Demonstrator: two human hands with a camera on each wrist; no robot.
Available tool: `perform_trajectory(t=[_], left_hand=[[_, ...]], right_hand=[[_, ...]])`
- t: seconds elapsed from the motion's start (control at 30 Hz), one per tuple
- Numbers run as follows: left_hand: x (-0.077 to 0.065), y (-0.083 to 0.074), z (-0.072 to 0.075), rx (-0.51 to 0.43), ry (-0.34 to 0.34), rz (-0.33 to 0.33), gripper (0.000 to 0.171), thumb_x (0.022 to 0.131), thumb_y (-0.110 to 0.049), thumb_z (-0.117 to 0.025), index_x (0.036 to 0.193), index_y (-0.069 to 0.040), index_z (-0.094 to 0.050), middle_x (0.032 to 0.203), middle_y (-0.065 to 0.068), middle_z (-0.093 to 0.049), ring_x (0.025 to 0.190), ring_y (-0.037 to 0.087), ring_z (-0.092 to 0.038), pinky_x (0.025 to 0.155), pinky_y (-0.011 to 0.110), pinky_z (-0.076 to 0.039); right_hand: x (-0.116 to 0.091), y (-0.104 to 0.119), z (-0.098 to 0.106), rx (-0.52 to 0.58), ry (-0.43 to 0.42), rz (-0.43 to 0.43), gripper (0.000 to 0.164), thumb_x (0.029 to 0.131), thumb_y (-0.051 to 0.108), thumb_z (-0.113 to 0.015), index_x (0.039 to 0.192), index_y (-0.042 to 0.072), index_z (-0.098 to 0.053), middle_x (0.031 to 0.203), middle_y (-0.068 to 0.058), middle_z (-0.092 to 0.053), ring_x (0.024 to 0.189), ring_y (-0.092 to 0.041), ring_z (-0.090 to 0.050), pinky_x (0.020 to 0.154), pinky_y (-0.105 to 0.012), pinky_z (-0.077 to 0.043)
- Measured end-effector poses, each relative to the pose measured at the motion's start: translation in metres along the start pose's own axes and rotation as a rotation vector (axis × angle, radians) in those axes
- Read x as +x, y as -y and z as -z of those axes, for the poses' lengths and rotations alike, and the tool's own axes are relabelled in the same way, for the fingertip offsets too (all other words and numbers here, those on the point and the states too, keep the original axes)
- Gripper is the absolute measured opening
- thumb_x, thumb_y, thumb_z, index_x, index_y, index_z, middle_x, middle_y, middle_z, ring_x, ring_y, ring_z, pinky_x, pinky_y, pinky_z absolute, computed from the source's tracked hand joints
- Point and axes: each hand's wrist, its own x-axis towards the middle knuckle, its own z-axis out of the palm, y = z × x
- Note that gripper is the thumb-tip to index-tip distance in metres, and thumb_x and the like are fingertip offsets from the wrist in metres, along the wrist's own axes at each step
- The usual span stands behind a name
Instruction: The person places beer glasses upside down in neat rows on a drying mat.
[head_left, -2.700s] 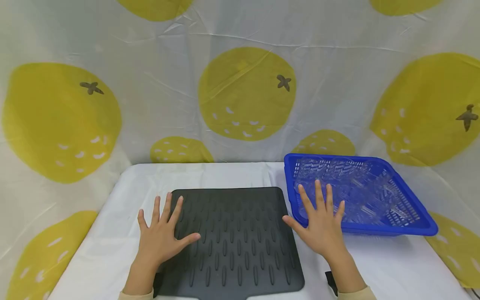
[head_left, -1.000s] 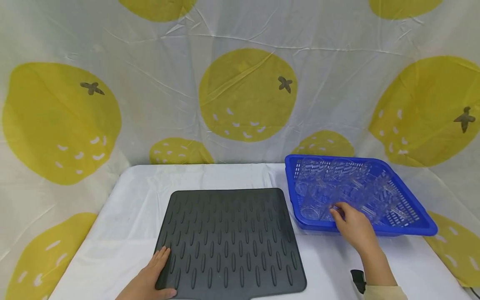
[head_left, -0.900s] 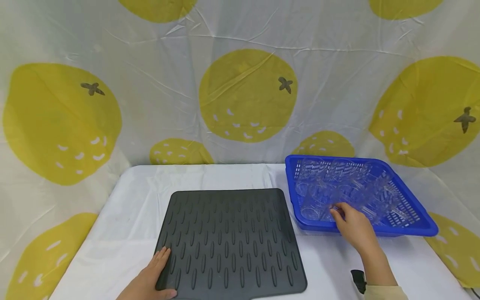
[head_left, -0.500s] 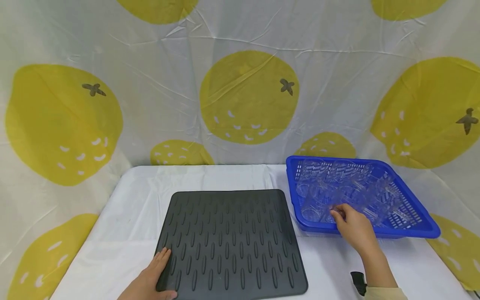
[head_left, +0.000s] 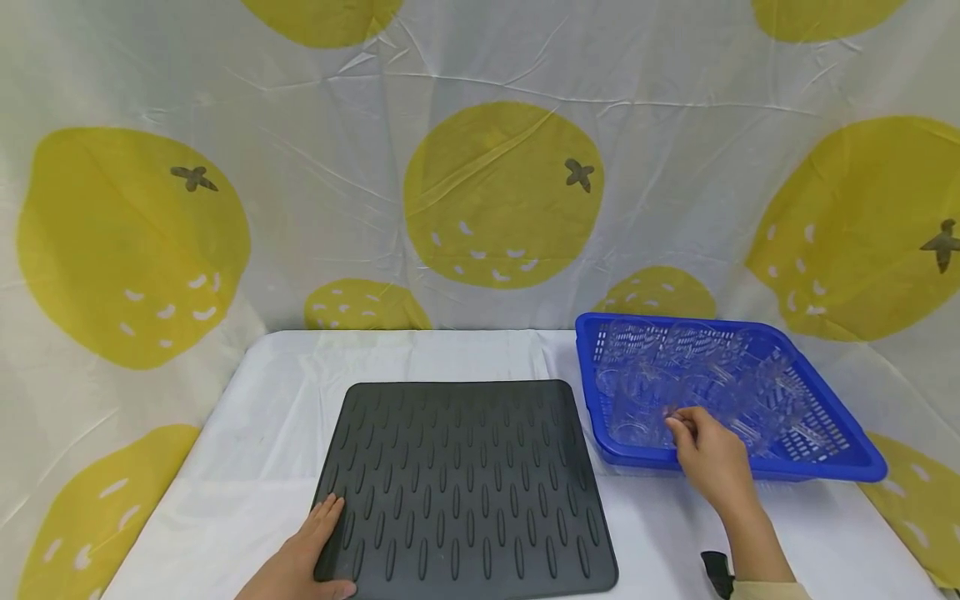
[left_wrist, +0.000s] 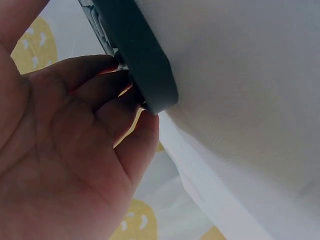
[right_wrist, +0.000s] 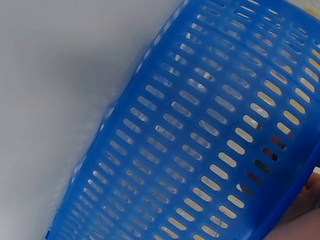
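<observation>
A dark grey ribbed mat (head_left: 468, 483) lies flat on the white-covered table. My left hand (head_left: 300, 554) rests on its left edge, fingers along the side and thumb at the near corner. In the left wrist view, the fingertips (left_wrist: 120, 75) touch the mat's edge (left_wrist: 145, 60). My right hand (head_left: 712, 458) reaches over the near rim of a blue plastic basket (head_left: 847, 467). Thumb and fingers pinch a clear cup there, mostly hidden by the hand. Several clear cups (head_left: 637, 383) fill the basket. The right wrist view shows mainly the basket's slotted wall (right_wrist: 190, 125).
White cloth (head_left: 210, 500) covers the table around the mat and basket. A hanging sheet (head_left: 322, 200) with yellow lemon prints stands behind the table. A black strap (head_left: 717, 573) is by my right wrist.
Both hands were spread above the mat and basket at first. The left came down to the mat's edge, the right into the basket to pinch a cup. Lately both stay nearly still.
</observation>
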Motion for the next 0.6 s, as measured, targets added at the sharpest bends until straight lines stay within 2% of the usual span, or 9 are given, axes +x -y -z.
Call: perform_trajectory(t=[0.2,0.37,0.6], left_hand=[[0.0003,0.0003,0.0004,-0.004,0.002,0.001,0.112,0.073,-0.040,-0.085,0.148,0.014,-0.021,0.151,0.039,-0.018,0.137,0.058,-0.014,0.101,0.070,-0.026],[0.0005,0.0007,0.0003,-0.010,0.005,-0.002,0.112,0.073,-0.040,-0.084,0.148,0.014,-0.020,0.151,0.039,-0.018,0.137,0.058,-0.014,0.101,0.070,-0.026],[0.0003,0.0012,0.0002,-0.031,0.008,0.011,0.111,0.074,-0.038,-0.084,0.148,0.014,-0.020,0.151,0.039,-0.017,0.137,0.058,-0.012,0.101,0.071,-0.025]], right_hand=[[-0.0002,0.0027,-0.0011,0.076,-0.085,-0.004,0.036,0.105,0.025,-0.046,0.114,-0.008,-0.055,0.081,-0.011,-0.059,0.067,-0.021,-0.052,0.054,-0.034,-0.042],[-0.0013,0.0050,-0.0027,0.131,-0.178,-0.017,0.034,0.104,0.025,-0.048,0.115,-0.007,-0.055,0.082,-0.012,-0.057,0.065,-0.018,-0.047,0.052,-0.028,-0.039],[0.0003,0.0079,-0.0028,0.221,-0.326,-0.005,0.028,0.102,0.018,-0.052,0.111,-0.008,-0.058,0.088,-0.017,-0.063,0.065,-0.002,-0.046,0.051,-0.018,-0.038]])
